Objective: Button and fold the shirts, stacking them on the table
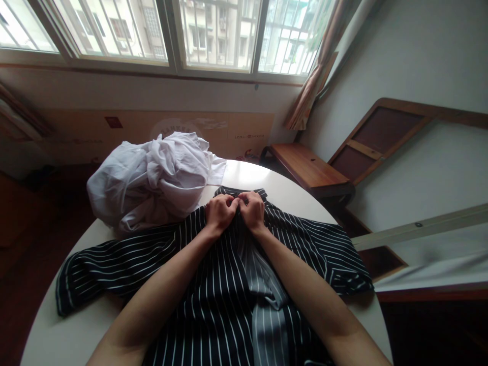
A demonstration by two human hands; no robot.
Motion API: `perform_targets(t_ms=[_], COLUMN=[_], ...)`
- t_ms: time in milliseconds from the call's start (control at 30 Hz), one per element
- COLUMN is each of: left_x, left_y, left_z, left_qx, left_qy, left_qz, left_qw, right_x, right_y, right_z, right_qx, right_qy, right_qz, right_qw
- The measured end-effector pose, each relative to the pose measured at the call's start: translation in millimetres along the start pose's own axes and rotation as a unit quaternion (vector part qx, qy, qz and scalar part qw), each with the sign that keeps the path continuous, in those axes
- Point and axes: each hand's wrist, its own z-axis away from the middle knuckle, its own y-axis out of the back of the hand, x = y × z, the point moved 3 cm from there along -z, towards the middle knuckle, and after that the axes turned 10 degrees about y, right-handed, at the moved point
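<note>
Both hands, left (221, 211) and right (252, 209), nearly together, fingertips pinched on striped shirt (221, 274) at its collar. Shirt spread beneath them on round table (49, 333); white cloth (152, 180) beyond left hand.

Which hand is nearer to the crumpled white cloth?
Left. The left hand, on the striped shirt, is close to the right side of the white cloth; the right hand, beside the left one, is farther right.

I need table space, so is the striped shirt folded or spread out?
Spread out: the striped shirt lies across the table, with its sleeves reaching out to both sides.
</note>
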Motion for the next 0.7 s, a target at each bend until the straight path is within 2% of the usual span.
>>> perform_targets(t_ms=[100,333,533,633,700], left_x=[-1,-6,-6,-8,-9], left_y=[-5.7,-9.2,-16.9,-20.5,-21.9], left_z=[0,1,2,1,0], left_qx=[0.001,0.034,0.036,0.030,0.020], left_qy=[0.027,0.029,0.049,0.064,0.071], left_qz=[0.023,0.065,0.108,0.140,0.158], left_qw=[0.999,0.997,0.992,0.988,0.985], right_x=[-3,-6,-10,-12,-11], right_y=[0,-1,0,0,1], right_z=[2,6,8,8,7], right_qx=[0.004,0.008,0.023,0.027,0.032], right_qy=[0.015,0.047,0.077,0.070,0.040], right_qz=[0.022,0.060,0.098,0.083,0.038], right_qw=[1.000,0.997,0.992,0.994,0.998])
